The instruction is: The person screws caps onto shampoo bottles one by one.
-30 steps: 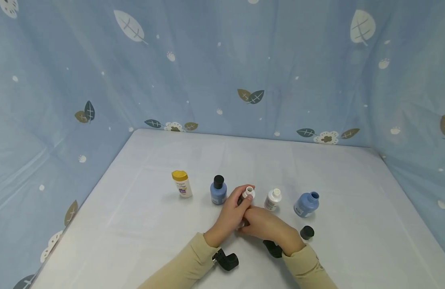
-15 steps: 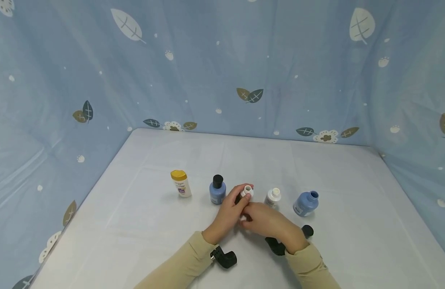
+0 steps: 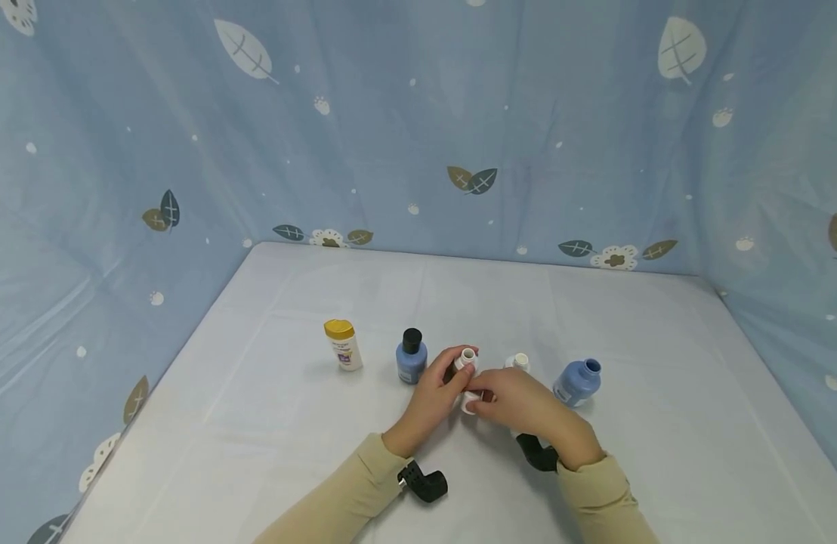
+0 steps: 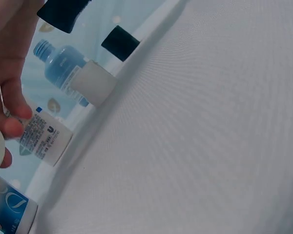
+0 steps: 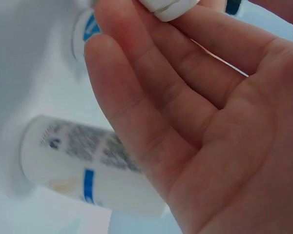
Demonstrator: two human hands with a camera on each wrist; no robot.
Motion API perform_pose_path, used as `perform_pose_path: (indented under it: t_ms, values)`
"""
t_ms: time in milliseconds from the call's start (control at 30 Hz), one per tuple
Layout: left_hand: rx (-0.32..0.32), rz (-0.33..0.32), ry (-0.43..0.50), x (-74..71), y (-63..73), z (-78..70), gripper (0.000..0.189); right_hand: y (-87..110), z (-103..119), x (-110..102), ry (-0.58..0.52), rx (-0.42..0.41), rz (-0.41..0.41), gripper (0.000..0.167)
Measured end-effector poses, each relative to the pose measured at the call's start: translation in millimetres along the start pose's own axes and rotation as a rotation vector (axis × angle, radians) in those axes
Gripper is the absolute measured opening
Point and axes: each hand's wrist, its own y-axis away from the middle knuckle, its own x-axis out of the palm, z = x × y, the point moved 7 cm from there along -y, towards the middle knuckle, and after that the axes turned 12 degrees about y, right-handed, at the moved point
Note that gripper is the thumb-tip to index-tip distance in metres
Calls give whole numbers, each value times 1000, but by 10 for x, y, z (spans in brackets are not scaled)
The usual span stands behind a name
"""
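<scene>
My left hand (image 3: pixel 427 394) grips a small white bottle (image 3: pixel 467 357) with a blue label (image 4: pixel 12 208), its bare neck pointing up. Close beside it, my right hand (image 3: pixel 523 404) pinches a white cap (image 3: pixel 470 403) between thumb and fingers. The cap also shows at the left edge of the left wrist view, in the right hand's fingers (image 4: pixel 15 105). Just behind the right hand stands a second uncapped white bottle (image 3: pixel 520 362), partly covered by that hand in the head view; its printed side (image 5: pixel 88 161) faces the right wrist camera.
An uncapped blue bottle (image 3: pixel 577 383) stands at right. Left of the hands are a blue bottle with black cap (image 3: pixel 412 357) and a yellow-capped white bottle (image 3: pixel 343 346). A loose black cap (image 4: pixel 120 43) and a white cylinder (image 4: pixel 94 83) stand on the white table (image 3: pixel 269 423).
My right hand has shifted right, away from the left hand, bringing the white cap into view. It now overlaps the second white bottle. The left hand keeps its hold in place.
</scene>
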Motion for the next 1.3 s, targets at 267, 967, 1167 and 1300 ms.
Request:
perform_pose_path:
  t_ms: [267,967,1167,1300]
  values:
    - [-36,4,17,-6,8,24,29,82,-72,-174,2,64,-34,24]
    - [-52,-16,-18,-37,13,23,26,161,-94,-520,-71,129,-429,32]
    - [-51,-24,-23,-39,19,1,24,143,-87,-535,-26,82,-502,35]
    - [-39,-28,-33,-44,23,-15,25,126,-79,-514,14,80,-525,38]
